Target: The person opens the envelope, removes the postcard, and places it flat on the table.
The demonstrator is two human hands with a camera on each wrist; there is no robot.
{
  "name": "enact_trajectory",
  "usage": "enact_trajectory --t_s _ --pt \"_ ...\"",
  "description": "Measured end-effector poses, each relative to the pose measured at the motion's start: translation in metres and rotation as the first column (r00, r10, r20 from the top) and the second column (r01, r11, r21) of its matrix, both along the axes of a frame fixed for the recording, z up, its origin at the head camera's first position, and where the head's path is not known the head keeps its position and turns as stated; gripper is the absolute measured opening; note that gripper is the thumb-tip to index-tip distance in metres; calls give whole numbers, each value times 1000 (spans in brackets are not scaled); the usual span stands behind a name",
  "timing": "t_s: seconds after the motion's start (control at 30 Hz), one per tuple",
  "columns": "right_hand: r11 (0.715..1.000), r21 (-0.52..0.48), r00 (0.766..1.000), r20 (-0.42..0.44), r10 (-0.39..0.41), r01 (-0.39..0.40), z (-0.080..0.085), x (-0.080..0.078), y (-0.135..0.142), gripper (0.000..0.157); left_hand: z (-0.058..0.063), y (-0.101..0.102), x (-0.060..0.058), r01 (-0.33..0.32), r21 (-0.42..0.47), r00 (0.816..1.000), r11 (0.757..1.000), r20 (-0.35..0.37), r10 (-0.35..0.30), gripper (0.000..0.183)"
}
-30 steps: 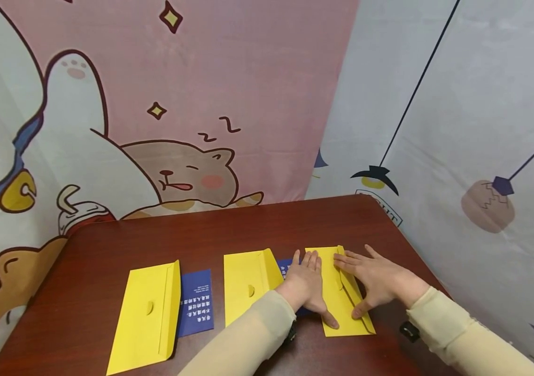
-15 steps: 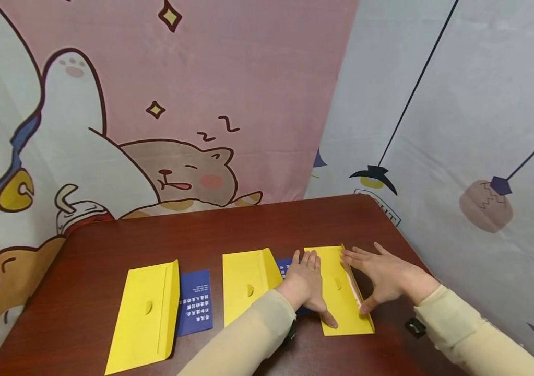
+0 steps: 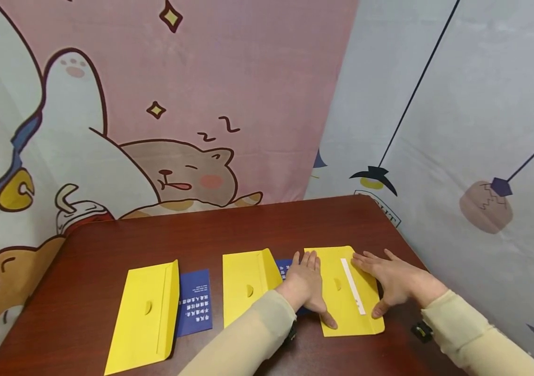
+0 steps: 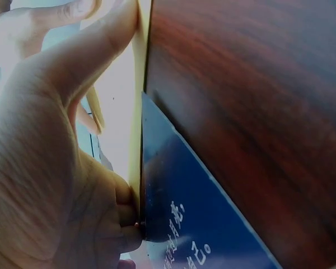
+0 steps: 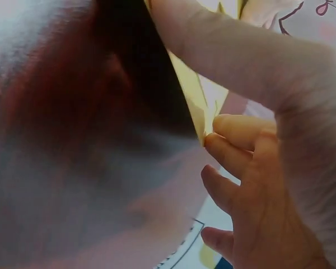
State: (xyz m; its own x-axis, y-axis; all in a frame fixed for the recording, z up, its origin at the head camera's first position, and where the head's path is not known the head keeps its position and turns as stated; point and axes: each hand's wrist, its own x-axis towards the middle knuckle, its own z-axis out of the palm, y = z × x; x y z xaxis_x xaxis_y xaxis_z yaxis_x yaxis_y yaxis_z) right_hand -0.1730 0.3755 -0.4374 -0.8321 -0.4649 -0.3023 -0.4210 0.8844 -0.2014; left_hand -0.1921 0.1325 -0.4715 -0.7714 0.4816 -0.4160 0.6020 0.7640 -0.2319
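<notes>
A yellow envelope lies flat on the right of the table in the head view. Its flap is folded out to the right, and a white strip runs along that side. My left hand rests on the envelope's left edge, fingers extended and thumb near the bottom. Spread fingers and thumb of my right hand touch the flap's outer edge. Beneath and left of my left hand is a blue card with white writing, partly hidden in the head view.
Two more yellow envelopes lie leftward, one in the middle and one at far left. A blue card sticks out beside the far-left one. The brown table ends at a printed cloth backdrop.
My right hand has moved right, turning the flap from folded over the envelope to laid out, and the white strip has come into view. My left hand stays in place.
</notes>
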Motion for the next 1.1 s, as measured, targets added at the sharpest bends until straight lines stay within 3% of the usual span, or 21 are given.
enact_trajectory --t_s 0.4,0.63,0.8,0.97,1.1 --pt "999 -48 1000 12 -6 7 -12 1 6 134 0 1 0 -6 14 1000 1000 10 5 152" --pt "990 -143 998 69 -8 18 -18 0 13 132 -2 1 -3 -3 96 999 995 34 -1 152" --pt "969 -245 990 142 -10 45 -23 2 24 129 -3 8 -3 -35 184 998 982 48 26 143" --pt "957 -286 986 168 3 46 -28 2 26 128 -8 20 -2 -84 319 996 944 -6 91 119" --pt "957 -280 984 178 -28 78 -31 2 26 129 -11 33 -3 -165 478 978 863 -33 206 87"
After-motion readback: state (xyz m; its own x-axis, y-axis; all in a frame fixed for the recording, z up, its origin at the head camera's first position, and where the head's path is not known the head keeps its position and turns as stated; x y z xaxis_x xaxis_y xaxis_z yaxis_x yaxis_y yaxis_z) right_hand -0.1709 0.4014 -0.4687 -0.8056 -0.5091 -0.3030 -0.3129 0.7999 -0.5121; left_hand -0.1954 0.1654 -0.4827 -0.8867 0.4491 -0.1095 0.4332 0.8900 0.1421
